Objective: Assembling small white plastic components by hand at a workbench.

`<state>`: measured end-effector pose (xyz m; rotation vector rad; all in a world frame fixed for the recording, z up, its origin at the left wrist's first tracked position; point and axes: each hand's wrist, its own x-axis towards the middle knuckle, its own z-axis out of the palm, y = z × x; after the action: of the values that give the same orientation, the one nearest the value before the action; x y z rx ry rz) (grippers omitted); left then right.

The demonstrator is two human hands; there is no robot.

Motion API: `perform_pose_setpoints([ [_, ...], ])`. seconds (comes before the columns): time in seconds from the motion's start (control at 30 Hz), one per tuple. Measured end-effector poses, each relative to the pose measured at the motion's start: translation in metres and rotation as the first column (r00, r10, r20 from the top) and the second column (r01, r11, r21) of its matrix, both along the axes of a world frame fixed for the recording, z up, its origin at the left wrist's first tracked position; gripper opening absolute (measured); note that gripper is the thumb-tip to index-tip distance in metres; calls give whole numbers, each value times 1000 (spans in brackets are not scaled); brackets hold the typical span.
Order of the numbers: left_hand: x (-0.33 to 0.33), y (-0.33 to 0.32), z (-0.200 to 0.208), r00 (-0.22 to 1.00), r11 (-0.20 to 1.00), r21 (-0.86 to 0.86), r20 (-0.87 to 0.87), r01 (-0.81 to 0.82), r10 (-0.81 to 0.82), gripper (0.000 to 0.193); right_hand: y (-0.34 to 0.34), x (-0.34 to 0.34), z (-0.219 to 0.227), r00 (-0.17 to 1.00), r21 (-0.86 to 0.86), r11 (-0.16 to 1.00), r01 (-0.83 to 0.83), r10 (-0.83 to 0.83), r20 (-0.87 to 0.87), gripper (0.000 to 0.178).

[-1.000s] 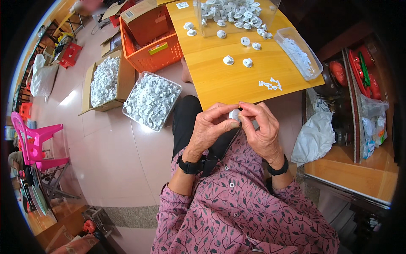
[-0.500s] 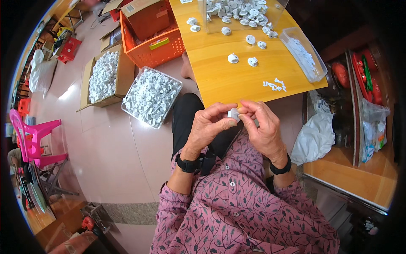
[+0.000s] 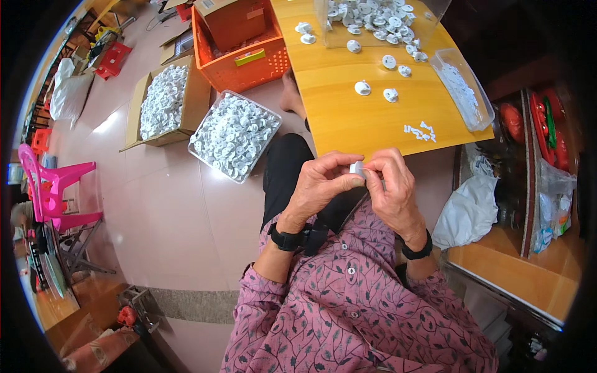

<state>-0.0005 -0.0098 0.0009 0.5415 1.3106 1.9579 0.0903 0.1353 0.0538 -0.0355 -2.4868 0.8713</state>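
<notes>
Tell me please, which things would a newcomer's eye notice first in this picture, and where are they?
The bright orange crate at the top, left of the yellow table, would probably strike first, along with the pink chair near the left edge. White parts fill a clear box below the crate. In the middle, the left hand pinches a small white piece, with the right hand close against it.

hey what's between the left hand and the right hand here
In the head view, a small white part, pinched by the left hand, with the right hand close beside it.
</notes>
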Motion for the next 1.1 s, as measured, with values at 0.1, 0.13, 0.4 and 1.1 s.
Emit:
perform_pose_setpoints([
  [0.1, -1, -3, -6, 998, 999, -43, -64, -3, 0, 32, -3, -1, -1, 998, 16, 999, -44, 43, 40, 14],
  [0.13, -2, -4, -7, 997, 999, -32, -77, -2, 0, 32, -4, -2, -2, 998, 13, 999, -47, 46, 40, 14],
  [0.4, -11, -17, -2, 992, 998, -51, -126, -26, 19, 34, -13, -8, -4, 998, -201, 979, -10, 22, 54, 11],
  [1.1, -204, -156, -207, 327, 535, -310, 526, -786, 785, 68, 11, 32, -36, 982, -198, 977, 78, -42, 183, 10],
])
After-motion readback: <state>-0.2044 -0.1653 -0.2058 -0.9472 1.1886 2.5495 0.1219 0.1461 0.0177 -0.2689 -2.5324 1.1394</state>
